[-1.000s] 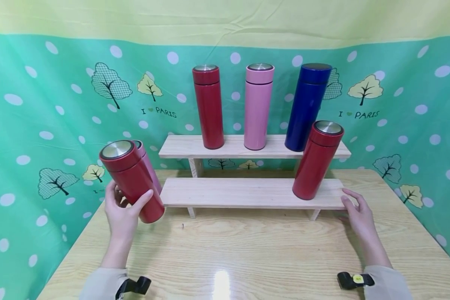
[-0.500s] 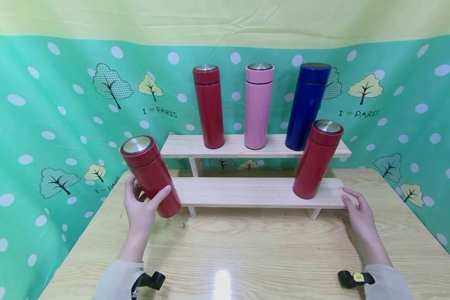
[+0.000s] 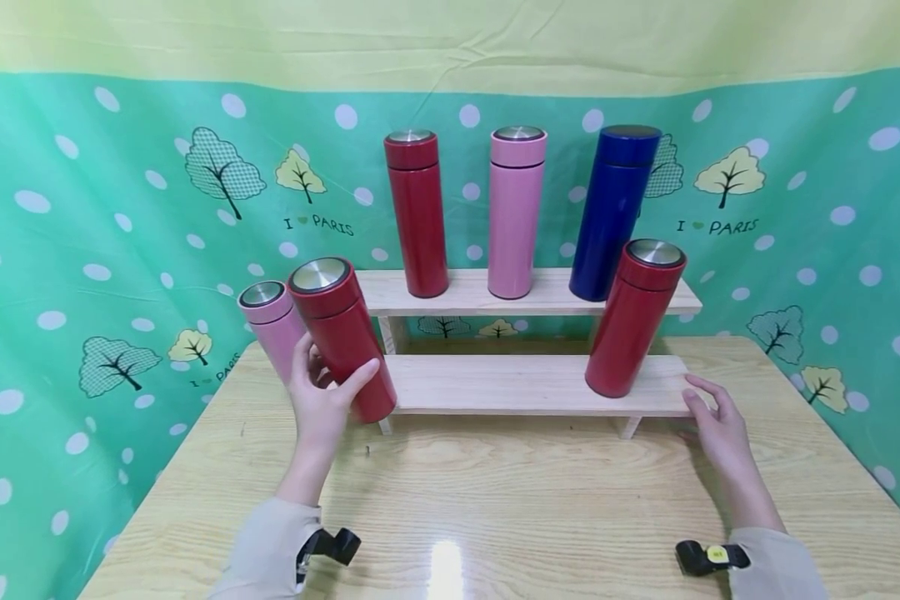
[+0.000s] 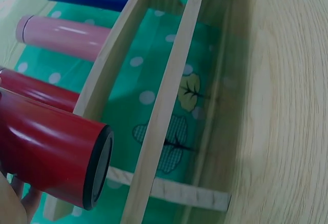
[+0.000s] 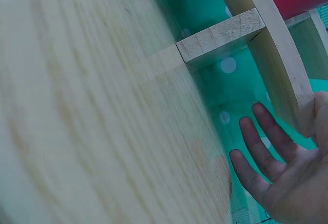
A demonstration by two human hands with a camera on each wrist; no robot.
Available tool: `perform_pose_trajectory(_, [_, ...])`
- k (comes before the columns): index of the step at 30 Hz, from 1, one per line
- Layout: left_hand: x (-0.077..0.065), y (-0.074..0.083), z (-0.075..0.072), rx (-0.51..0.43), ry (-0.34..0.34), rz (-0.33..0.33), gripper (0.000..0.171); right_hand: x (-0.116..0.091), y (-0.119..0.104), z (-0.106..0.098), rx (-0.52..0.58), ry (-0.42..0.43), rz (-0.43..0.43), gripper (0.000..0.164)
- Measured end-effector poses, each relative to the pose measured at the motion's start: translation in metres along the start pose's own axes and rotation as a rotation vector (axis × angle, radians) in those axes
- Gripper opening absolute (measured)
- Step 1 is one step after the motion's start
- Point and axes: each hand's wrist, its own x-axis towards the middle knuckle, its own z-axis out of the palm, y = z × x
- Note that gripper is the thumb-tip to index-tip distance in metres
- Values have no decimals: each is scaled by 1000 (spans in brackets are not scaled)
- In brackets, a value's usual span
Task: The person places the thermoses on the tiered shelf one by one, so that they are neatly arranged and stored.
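My left hand [image 3: 318,404] grips a red thermos bottle [image 3: 342,342] by its side, fingers behind it and thumb across the front. This bottle is in front of the lower wooden shelf's [image 3: 487,383] left end; its dark-rimmed base shows in the left wrist view, apart from the shelf board. Just behind the hand is a pink thermos bottle [image 3: 273,325], its lower part hidden. At the shelf's right end my right hand [image 3: 722,429] touches the board, with several fingers [image 5: 261,152] extended below it. Another red thermos bottle [image 3: 636,321] stands near that end.
On the upper shelf [image 3: 465,292] stand a red bottle [image 3: 420,221], a pink bottle [image 3: 516,221] and a blue bottle [image 3: 615,221]. Both shelves are on a wooden table [image 3: 510,492], before a green dotted cloth [image 3: 105,292].
My left hand has carried the red thermos bottle rightward and slightly up to the lower shelf's left end. The pink bottle behind has come into fuller view. My right hand has stayed put.
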Motion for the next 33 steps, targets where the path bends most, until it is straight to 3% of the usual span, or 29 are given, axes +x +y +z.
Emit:
perform_pose_trajectory(14, [5,3,29,2,-137,-26,74,-1,-1,0,6,-5,14,50])
perform_pose_trajectory(33, [5,10,76,-24,-287,41,70,0,-2,1,6,-3,10,50])
